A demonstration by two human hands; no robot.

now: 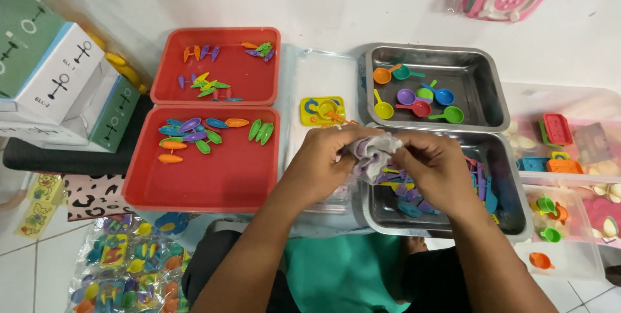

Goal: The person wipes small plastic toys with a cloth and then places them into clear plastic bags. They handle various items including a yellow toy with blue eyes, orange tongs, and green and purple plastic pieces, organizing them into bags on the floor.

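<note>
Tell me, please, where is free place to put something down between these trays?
The near red tray is bare in its front half, below the plastic pieces. The upper steel tray has room right of the small pans. The lower steel tray is crowded under both hands.

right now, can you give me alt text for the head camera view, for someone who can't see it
Two hands, left and right, hold a crumpled pale cloth over a metal tray of small plastic toy pieces. Beside them sit two red trays of colourful pieces and another metal tray of toy spoons.
</note>
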